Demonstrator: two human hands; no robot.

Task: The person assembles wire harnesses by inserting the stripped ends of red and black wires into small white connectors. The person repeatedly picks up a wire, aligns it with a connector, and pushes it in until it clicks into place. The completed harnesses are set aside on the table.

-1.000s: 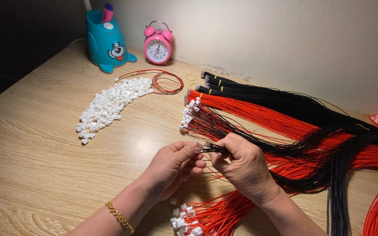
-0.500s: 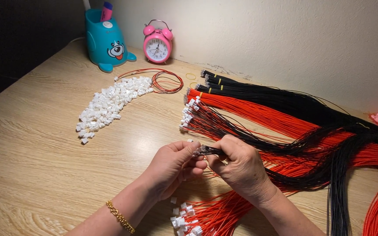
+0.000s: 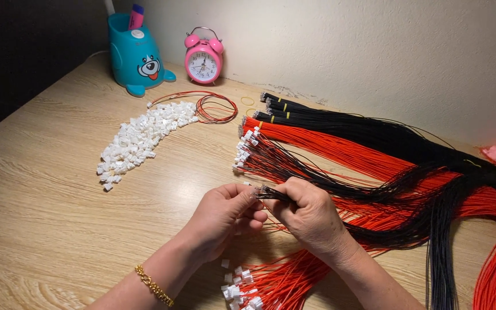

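We find both hands meeting above the middle of the desk (image 3: pixel 47 189). The left hand (image 3: pixel 222 215) is curled nearly closed, its fingertips pinching what appears to be a small white connector, too small to confirm. The right hand (image 3: pixel 308 215) is closed around a thin black wire end (image 3: pixel 271 193), held between thumb and forefinger and touching the left fingertips.

Risks noted, as judgement only:
- The grip on the connector is at the fingertips alone; a slip would drop it among the finished red leads (image 3: pixel 271 284) just below the wrists, where it would be hard to tell apart
- The held wire trails back into the mixed red and black bundle (image 3: pixel 340 172); a pull could drag neighbouring strands and tangle them
- The loose pile of white connectors (image 3: pixel 139 140) lies well apart to the left, unenclosed; a sweeping forearm could scatter it
- The pink alarm clock (image 3: pixel 203 57) and teal pen holder (image 3: pixel 136 54) stand clear at the rear, and we judge them no hazard
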